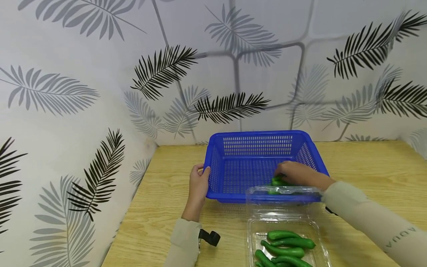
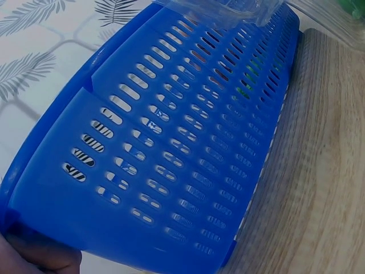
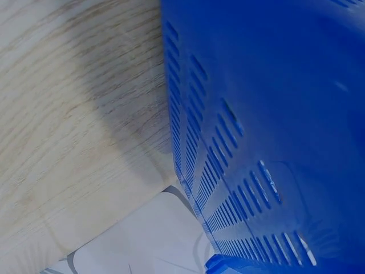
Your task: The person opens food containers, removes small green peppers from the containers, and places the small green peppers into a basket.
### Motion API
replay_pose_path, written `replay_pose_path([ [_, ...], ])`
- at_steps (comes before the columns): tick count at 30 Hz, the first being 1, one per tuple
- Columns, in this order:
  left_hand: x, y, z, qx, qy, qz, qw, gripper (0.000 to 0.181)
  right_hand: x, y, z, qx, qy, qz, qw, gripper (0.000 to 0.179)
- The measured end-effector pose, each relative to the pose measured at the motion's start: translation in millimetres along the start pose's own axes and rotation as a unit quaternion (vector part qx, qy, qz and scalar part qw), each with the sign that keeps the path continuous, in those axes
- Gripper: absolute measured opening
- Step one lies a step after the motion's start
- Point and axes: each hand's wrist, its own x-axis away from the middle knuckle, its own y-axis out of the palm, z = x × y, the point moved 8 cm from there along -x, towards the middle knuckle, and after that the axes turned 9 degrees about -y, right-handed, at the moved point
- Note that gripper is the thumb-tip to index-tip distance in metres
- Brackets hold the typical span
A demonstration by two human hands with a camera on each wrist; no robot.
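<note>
A blue plastic basket (image 1: 257, 200) with slotted walls stands on the table. My left hand (image 1: 199, 181) grips its left rim, the thumb on the rim and fingers around the outside; part of that hand (image 2: 45, 257) shows at the left wrist view's lower corner. My right hand (image 1: 300, 174) reaches over the basket's right side, its curled fingers on a green pepper (image 1: 277, 181) inside. The fingertips are partly hidden. More green shows behind the clear lid. A clear plastic box (image 1: 250, 241) in front holds several long green peppers (image 1: 290, 252).
The box's raised clear lid (image 1: 283, 190) leans against the basket's front rim. Under everything is a wood-grain table (image 1: 363, 163), bordered by leaf-patterned walls (image 1: 267, 85) at the back and left. A black wrist device (image 1: 210, 237) sits on the left sleeve.
</note>
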Motion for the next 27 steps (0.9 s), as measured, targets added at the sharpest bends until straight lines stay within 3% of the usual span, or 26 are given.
replay_pose_path([
  [7,7.8,0.2,6.6,-0.003,0.002,0.006,1.0,0.031,0.7,4,4,-0.005,0.008,0.002,1.0,0.016],
  [17,-17.6,-2.0,-19.0,0.008,0.005,0.002,1.0,0.033,2.2,4,2,-0.024,-0.006,0.002,0.9997,0.016],
  [24,-16.3,-1.7,-18.0,0.002,0.016,0.004,0.9999,0.03,1.2,3,-3,-0.05,-0.065,0.03,0.9962,0.019],
  [27,-16.0,-1.5,-18.8,0.006,0.01,0.004,0.9999,0.029,1.1,2,-3,-0.05,-0.068,0.033,0.9959,0.018],
])
